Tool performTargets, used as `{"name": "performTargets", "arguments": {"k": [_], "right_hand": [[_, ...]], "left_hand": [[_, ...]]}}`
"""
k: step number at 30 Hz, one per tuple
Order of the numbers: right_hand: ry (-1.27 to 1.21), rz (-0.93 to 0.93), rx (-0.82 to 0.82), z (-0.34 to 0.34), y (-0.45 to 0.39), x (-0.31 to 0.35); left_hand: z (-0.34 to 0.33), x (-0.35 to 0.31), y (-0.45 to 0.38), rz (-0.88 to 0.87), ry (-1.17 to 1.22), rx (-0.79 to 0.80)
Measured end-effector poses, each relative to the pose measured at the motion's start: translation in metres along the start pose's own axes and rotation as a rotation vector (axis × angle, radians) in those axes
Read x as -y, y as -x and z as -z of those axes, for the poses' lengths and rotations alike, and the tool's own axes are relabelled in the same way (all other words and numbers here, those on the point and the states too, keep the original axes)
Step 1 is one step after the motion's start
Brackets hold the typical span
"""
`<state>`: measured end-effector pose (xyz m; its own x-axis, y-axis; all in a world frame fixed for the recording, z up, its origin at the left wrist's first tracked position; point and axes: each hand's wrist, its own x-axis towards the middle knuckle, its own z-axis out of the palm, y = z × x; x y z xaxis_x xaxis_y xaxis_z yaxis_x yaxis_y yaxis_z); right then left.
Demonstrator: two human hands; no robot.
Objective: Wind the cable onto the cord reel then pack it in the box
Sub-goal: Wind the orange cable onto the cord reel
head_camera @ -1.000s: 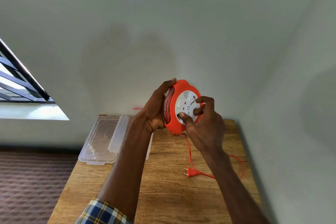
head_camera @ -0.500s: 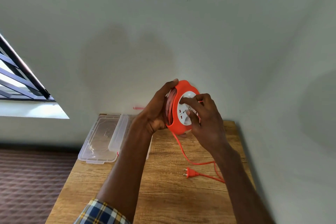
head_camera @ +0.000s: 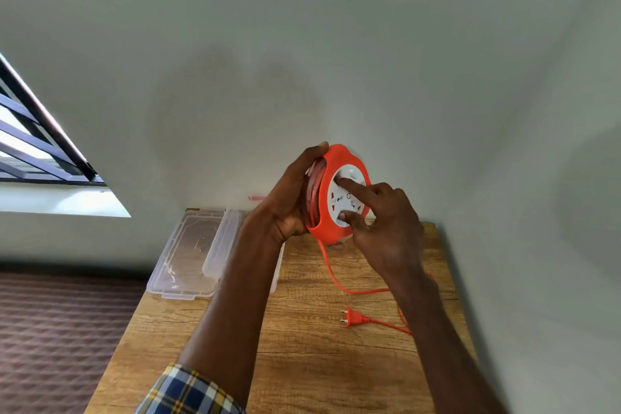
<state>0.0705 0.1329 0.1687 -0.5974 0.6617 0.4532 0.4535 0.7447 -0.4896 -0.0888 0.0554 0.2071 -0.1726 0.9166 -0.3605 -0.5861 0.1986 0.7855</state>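
Note:
I hold an orange cord reel [head_camera: 331,212] with a white socket face upright above the table's far edge. My left hand [head_camera: 289,198] grips its rim from the left, over the wound cable. My right hand [head_camera: 386,235] touches the white face, its index finger stretched to the upper part and its thumb on the lower part. An orange cable [head_camera: 327,265] hangs from the reel's bottom, curves across the table under my right forearm and ends in a two-pin plug [head_camera: 353,321] lying flat. The clear plastic box [head_camera: 220,242] stands on the table's left, partly behind my left arm.
The box's clear lid [head_camera: 183,255] lies beside it, overhanging the left edge of the wooden table [head_camera: 302,366]. A wall runs along the far side and close on the right. A barred window is at the left and patterned floor lies below.
My right hand's fingers have shifted round the white face, the index now pointing to its upper part. The loose cable loop on the table has grown smaller. The plug has stayed in place.

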Motion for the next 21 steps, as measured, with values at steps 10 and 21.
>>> {"name": "performTargets", "arguments": {"k": [10, 21], "right_hand": [[-0.493, -0.488, -0.055, 0.003, -0.009, 0.018], [-0.132, 0.238, 0.067, 0.007, -0.005, -0.020]], "left_hand": [[-0.011, 0.002, 0.002, -0.015, -0.018, -0.005], [0.001, -0.004, 0.005, -0.017, 0.026, 0.005]]}}
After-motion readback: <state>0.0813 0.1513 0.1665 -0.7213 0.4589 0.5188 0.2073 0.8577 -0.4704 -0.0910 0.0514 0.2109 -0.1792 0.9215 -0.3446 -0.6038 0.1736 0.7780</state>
